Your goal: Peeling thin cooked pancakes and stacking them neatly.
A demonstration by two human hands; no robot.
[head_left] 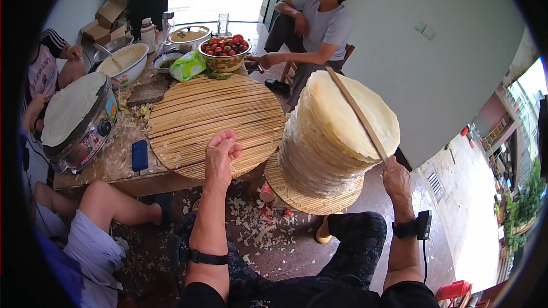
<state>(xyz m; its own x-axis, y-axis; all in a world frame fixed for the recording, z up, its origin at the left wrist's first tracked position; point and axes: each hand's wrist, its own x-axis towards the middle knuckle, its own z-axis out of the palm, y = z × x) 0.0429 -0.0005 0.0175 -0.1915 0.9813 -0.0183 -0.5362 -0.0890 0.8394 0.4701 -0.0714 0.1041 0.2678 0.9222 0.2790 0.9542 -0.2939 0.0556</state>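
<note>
My right hand is closed around one end of a long flat wooden stick. The stick lies slantwise across the top of a tall stack of thin, pale round flatbreads. That stack stands on a round slatted mat, lower than the table and to its right. Over the near edge of a larger round slatted mat on the table, my left hand hovers with loosely curled, parted fingers and nothing visible in it. Some pale crumbs are scattered on this mat.
At the left, a round electric griddle carries a pale flatbread beside a person. A batter bowl, tomato bowl, green packet and blue phone are on the table. Another person sits beyond the stack. Scraps litter the floor.
</note>
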